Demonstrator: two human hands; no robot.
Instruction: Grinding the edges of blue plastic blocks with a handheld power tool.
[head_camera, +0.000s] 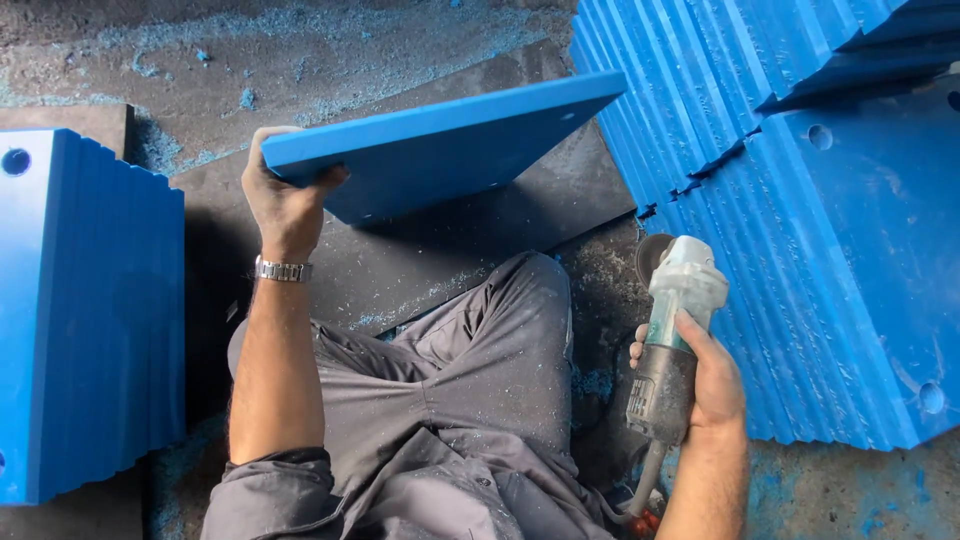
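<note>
My left hand (283, 195) grips the near corner of a flat blue plastic slab (440, 150) and holds it tilted above a dark work board (400, 270). A metal watch sits on that wrist. My right hand (705, 375) is wrapped around the body of a grey angle grinder (672, 330), its disc end pointing away from me beside the right stack of slabs. I sit on the floor with my grey-trousered legs (470, 380) folded between the two hands.
A stack of blue slabs (90, 310) stands on edge at the left. A larger leaning stack of blue slabs (820, 230) with round holes fills the right. Blue shavings cover the dark floor (300, 50). The grinder's cable trails down by my right forearm.
</note>
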